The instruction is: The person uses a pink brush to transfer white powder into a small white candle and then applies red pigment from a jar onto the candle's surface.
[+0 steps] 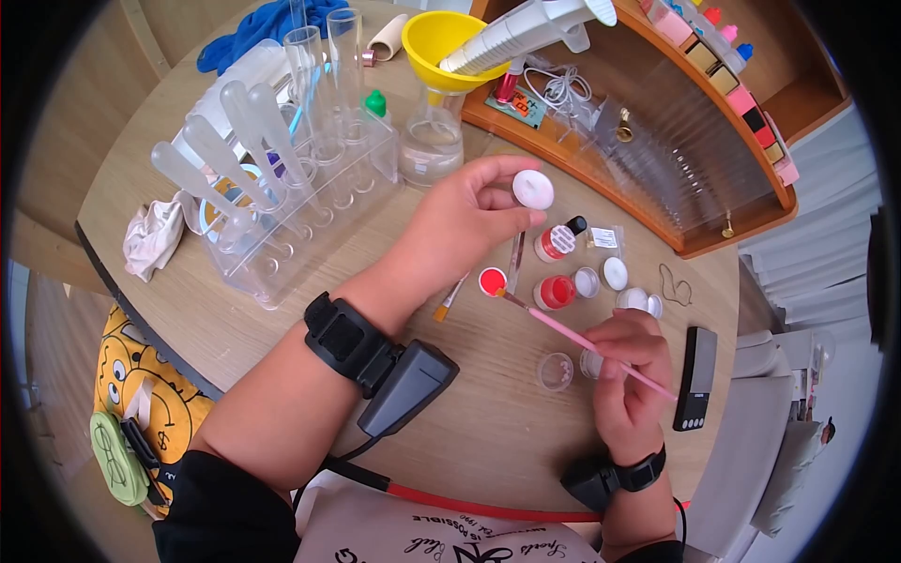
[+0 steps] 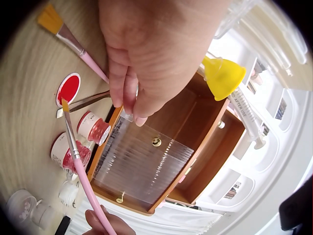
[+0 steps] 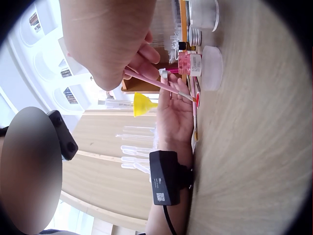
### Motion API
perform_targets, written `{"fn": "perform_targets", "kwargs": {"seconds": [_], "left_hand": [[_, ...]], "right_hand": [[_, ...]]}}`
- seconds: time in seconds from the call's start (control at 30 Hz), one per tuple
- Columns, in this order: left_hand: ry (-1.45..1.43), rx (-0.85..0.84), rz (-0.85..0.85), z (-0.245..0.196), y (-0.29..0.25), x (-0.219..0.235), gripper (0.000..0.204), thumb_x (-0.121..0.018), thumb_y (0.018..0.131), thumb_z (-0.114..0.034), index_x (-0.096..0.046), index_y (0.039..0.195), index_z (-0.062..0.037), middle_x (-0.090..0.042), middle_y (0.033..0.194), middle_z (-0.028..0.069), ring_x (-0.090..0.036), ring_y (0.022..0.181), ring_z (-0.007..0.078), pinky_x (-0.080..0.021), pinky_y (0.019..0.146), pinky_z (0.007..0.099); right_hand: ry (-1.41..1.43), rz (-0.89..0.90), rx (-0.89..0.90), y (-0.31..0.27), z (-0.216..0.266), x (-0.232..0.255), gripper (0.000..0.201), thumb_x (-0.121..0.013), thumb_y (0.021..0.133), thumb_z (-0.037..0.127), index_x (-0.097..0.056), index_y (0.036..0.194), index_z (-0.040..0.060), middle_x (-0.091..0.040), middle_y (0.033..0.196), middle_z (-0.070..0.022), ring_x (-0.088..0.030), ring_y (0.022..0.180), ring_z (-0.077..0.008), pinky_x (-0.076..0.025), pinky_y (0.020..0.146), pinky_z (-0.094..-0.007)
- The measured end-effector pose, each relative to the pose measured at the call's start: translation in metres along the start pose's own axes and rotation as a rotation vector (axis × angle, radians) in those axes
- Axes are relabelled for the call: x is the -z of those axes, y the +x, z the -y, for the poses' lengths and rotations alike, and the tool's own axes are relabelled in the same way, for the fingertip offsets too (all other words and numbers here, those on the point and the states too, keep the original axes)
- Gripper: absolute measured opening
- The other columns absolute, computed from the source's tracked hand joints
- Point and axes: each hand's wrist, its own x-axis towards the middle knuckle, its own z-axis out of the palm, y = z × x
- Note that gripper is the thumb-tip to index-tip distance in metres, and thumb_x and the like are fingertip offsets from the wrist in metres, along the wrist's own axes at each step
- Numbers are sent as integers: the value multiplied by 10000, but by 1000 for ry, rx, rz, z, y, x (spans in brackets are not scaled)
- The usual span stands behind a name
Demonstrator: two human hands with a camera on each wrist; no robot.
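My left hand point(image 1: 469, 202) pinches a small round white lid point(image 1: 533, 190) by its edge above the table. Between the thumb and fingers of my right hand point(image 1: 633, 375) is a pink-handled paintbrush point(image 1: 572, 335). Its bristle tip is right at a small white-rimmed disc of red paint point(image 1: 493, 281). Next to that disc lies a flat metal tool point(image 2: 88, 103), partly hidden by my left hand. Another pink-handled brush with yellow bristles point(image 2: 51, 19) rests nearby. Labelled jars of red point(image 1: 556, 292) and red with a white-dotted top point(image 1: 556, 244) stand beyond the brush.
A clear rack point(image 1: 267, 291) with test tubes and droppers stands at left. Behind are a flask point(image 1: 432, 145), a yellow funnel point(image 1: 422, 42) holding a large syringe point(image 1: 511, 42), and a wooden cabinet point(image 1: 694, 235). Small clear pots point(image 1: 555, 372) and a black scale point(image 1: 694, 375) are at right.
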Motion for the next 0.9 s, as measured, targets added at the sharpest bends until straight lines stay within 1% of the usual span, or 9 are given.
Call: {"fn": "perform_targets", "kwargs": {"seconds": [0.53,0.6,0.63,0.67,0.7,0.73,0.77,0.83,0.9], "left_hand": [[-11,8,5,-1,0,0,461,-641,805,15,-480,1236,-13,-596,1105,53,-577,951,83,-466,849,229],[-6,7,11,-2,-1,0,459,-641,806,10,-481,1235,-13,-598,1094,50,-574,948,82,-465,850,233],[-6,6,11,-2,-1,0,459,-641,806,10,-481,1235,-13,-598,1094,50,-574,948,82,-465,850,233],[-1,-3,5,-1,0,0,457,-637,810,9,-479,1238,-13,-598,1087,46,-571,945,82,-463,852,232],[4,-12,1,-1,0,0,455,-632,814,8,-477,1242,-14,-598,1080,43,-568,942,81,-461,854,232],[9,-19,21,-4,1,-3,455,-632,814,8,-477,1242,-14,-598,1080,43,-568,942,81,-461,854,232],[-7,-31,16,-4,-1,-3,453,-624,822,0,-473,1249,-15,-595,1079,41,-564,944,84,-460,855,234],[-27,-53,37,-6,-3,-6,450,-617,831,-7,-469,1256,-16,-593,1078,39,-560,946,87,-460,857,236],[-101,-34,53,-9,-6,-9,448,-602,847,-27,-458,1271,-20,-582,1099,40,-555,954,93,-463,854,241]], "right_hand": [[29,-9,-16,-2,-1,0,156,-544,763,-5,-515,897,69,-641,845,-100,-558,760,-254,-422,841,-436],[54,-51,-29,-2,0,0,90,-521,825,34,-494,904,68,-628,843,-108,-564,778,-234,-416,850,-434],[53,-52,-28,-3,1,0,90,-521,825,34,-494,904,68,-628,843,-108,-564,778,-234,-416,850,-434],[250,-172,-114,-4,1,-1,47,-499,864,79,-479,905,69,-619,833,-109,-568,795,-231,-417,849,-423],[446,-294,-200,-5,2,-1,56,-476,902,125,-465,906,70,-609,823,-110,-571,813,-228,-417,849,-412],[776,-470,-368,4,5,9,154,-420,949,213,-443,896,70,-595,796,-115,-581,827,-228,-427,834,-374],[902,-549,-453,7,5,14,189,-411,954,249,-455,906,71,-611,815,-115,-585,821,-227,-433,820,-345],[1238,-591,-517,8,-3,26,187,-415,952,250,-471,918,75,-629,845,-115,-591,824,-216,-443,812,-339],[1256,-611,-507,5,-10,32,191,-417,951,252,-479,925,74,-635,856,-112,-595,831,-218,-447,810,-340]]}}
